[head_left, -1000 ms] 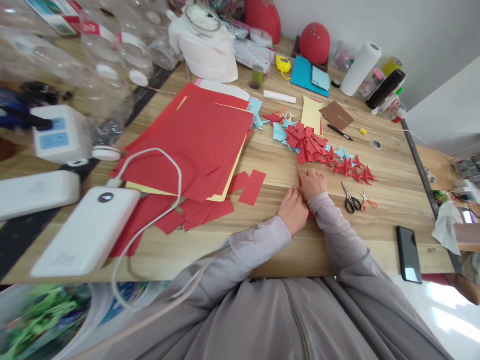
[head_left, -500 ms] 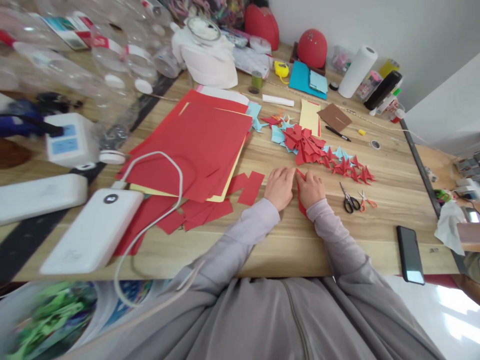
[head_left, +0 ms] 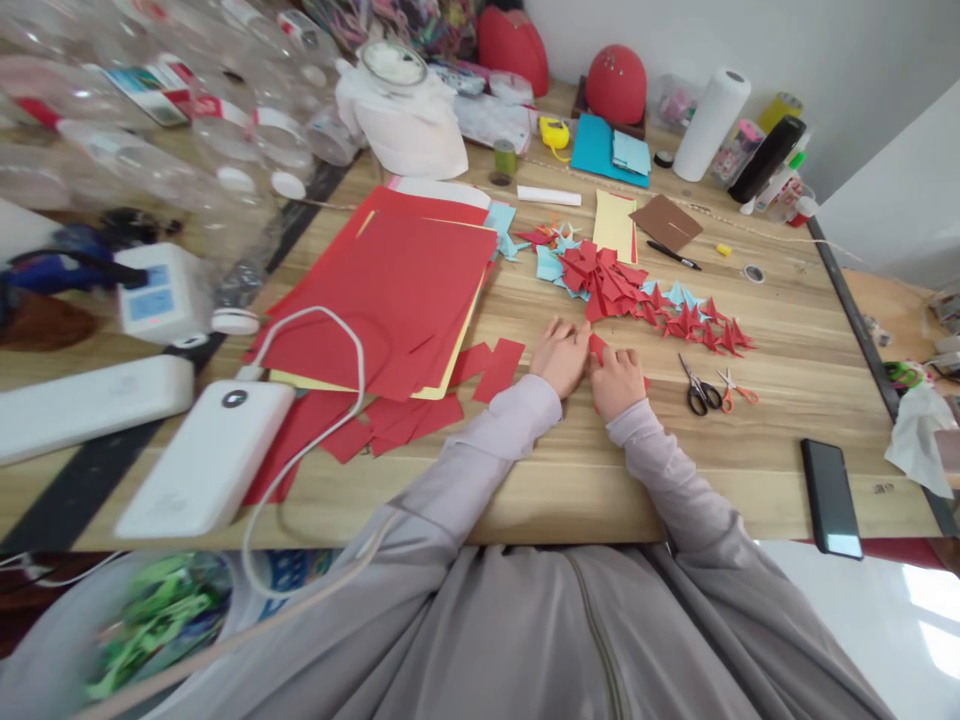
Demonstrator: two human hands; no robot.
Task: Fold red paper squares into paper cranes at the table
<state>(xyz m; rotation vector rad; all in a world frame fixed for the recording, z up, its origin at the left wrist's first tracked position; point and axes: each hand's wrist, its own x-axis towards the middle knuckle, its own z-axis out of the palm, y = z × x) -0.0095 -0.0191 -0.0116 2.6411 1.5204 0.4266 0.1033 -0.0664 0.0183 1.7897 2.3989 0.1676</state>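
Note:
A small piece of red paper (head_left: 597, 346) lies on the wooden table under my fingers, mostly covered. My left hand (head_left: 561, 357) presses on its left edge, fingers bent together. From the right, my right hand (head_left: 616, 381) holds the same paper down, and a red corner shows beside its wrist. Just beyond my hands is a pile of folded red paper pieces (head_left: 600, 280) with light blue ones among them. Cut red rectangles (head_left: 499, 370) lie left of my left hand, next to a stack of large red sheets (head_left: 405, 290).
Black scissors (head_left: 702, 396) and orange-handled scissors (head_left: 736, 392) lie right of my hands. A phone (head_left: 831, 498) rests at the front right edge. White power banks (head_left: 206, 460) with a looping cable (head_left: 361, 370) stand left; plastic bottles (head_left: 277, 140) crowd the back left.
The red paper between my hands now shows at a different angle, with less of it visible. My right hand has shifted slightly left and its fingers are more bent. The view has moved slightly.

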